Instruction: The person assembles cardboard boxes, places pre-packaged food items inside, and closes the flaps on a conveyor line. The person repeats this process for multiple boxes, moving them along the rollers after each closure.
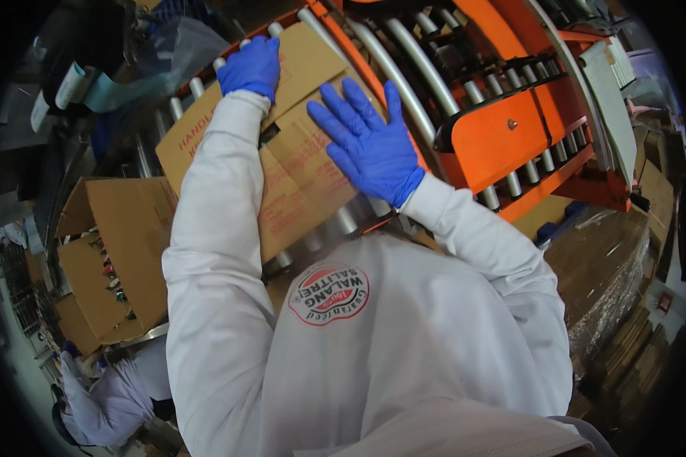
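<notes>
A cardboard box [297,213] with red printing lies on a roller conveyor [347,221], its top flaps folded down and a small dark gap between them. My left hand [249,70], in a blue glove, rests at the upper part of the box with its fingers bent together on the top flap near the edge. My right hand [367,145], also gloved in blue, lies over the right flap with fingers spread apart. Both forearms are in white sleeves.
An open carton [122,274] with small colourful packs stands at the left. An orange conveyor machine [495,145] with metal rollers is at the upper right. Stacked cardboard [633,343] and plastic wrap lie at the right. A co-worker [114,400] in white is at the lower left.
</notes>
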Demonstrator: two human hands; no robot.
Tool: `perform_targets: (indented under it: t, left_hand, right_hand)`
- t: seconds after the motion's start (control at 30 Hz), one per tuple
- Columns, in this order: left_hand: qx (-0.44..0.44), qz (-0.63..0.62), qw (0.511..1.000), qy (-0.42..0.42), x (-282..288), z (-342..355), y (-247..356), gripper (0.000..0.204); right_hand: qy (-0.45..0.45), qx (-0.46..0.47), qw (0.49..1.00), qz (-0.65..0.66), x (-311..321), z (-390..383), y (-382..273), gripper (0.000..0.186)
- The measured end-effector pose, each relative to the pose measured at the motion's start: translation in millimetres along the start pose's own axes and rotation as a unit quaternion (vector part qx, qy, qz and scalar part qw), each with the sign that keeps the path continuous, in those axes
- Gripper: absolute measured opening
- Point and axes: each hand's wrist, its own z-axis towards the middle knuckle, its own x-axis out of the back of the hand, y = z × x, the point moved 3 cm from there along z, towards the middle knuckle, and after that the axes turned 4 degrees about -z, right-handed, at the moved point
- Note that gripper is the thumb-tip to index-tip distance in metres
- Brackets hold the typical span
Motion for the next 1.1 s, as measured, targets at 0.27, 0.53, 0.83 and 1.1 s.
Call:
perform_targets:
  t: [0.27, 0.53, 0.83, 1.1]
  left_hand:
    - [-0.097, -0.154, 0.983, 0.032, -67, 66, -67, 0.043]
    - [-0.119, -0.627, 0.77, -0.012, 46, -43, -72, 0.042]
    - [0.004, -0.63, 0.761, 0.155, 9, -211, -120, 0.072]
    - [-0.053, -0.651, 0.748, 0.118, 1, -163, -68, 0.059]
  right_hand:
    - [0.049, 0.083, 0.994, 0.044, 11, 48, -32, 0.056]
    - [0.006, 0.052, 0.997, 0.064, -24, 80, -24, 0.061]
    - [0.036, 0.017, 0.999, -0.01, -28, 82, -46, 0.051]
    - [0.064, -0.027, 0.998, 0.011, -29, 83, 20, 0.052]
